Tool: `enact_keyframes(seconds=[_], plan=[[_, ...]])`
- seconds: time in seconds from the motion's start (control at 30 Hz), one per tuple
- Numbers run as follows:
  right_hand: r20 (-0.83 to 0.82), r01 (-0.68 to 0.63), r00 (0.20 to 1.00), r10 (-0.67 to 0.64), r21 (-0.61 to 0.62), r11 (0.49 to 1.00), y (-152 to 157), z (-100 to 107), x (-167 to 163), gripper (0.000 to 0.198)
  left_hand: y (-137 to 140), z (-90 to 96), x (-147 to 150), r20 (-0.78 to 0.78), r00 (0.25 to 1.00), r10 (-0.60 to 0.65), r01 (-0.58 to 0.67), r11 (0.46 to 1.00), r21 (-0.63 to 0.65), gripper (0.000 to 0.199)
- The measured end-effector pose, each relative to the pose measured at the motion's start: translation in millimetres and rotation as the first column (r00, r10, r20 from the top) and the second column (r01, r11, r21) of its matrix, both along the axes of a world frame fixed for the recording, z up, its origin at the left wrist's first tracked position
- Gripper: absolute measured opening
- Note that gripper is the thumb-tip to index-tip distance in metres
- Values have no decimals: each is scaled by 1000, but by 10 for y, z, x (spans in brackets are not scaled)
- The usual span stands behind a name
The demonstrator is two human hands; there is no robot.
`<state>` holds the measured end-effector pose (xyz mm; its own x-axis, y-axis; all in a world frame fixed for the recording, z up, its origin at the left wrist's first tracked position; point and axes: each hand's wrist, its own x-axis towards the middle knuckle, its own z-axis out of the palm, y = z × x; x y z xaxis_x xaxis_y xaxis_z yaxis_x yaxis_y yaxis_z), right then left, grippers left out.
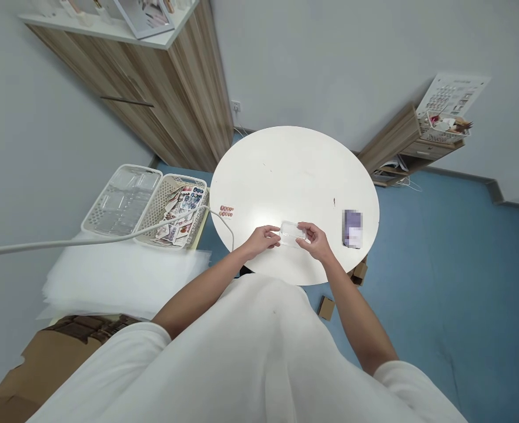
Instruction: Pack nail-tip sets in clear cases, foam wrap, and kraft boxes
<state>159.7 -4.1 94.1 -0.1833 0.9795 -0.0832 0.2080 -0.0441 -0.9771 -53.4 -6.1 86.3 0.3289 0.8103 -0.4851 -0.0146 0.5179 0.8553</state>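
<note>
A small clear plastic box (293, 230) is between my hands near the front of the white round table (294, 170). The fingers and thumb of my left hand (261, 241) close on its left edge. My right hand (314, 241) grips the opposite side, with the thumb at the lower corner and the fingers along the upper one. The lid and base are hard to tell apart against the white top. To the left lies a card of press-on nails (226, 212) in reddish brown tones.
A blurred purple phone-like item (352, 228) lies at the table's right. Left of the table are a basket of clear boxes (92, 220), a basket of nail cards (144, 222), white sheets (122, 273) and cardboard (43, 370). A white cable (109, 238) crosses the baskets.
</note>
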Motion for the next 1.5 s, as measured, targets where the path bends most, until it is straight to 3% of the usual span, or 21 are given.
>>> enact_keyframes(seconds=[0.27,0.47,0.6,0.77,1.03,1.23,1.33,1.5], plan=[[63,133,991,-122,-207,969,92,-93,-52,49,-108,-169,-4,-112,994,-15,36,981,188,27],[2,218,973,-230,-330,918,-110,-197,-177,49,-188,-258,-59,-143,989,25,2,982,189,24],[63,297,954,-292,-317,901,-401,-337,-224,48,-227,-379,-59,-195,980,40,-8,987,162,21],[121,262,964,-236,-296,919,-616,-544,-259,42,-247,-561,-38,-240,971,17,18,990,143,20],[225,309,944,-242,-341,888,-535,-716,-271,39,-192,-709,105,-336,942,-20,65,990,123,19],[289,247,945,-156,-312,917,-469,-842,-243,26,-168,-860,200,-391,916,-89,120,991,56,20],[344,283,923,-171,-308,908,-448,-889,-257,32,-154,-892,212,-455,884,-108,171,980,100,22],[382,362,893,-240,-292,885,-475,-937,-253,59,-181,-866,187,-568,817,-94,236,955,180,27]])
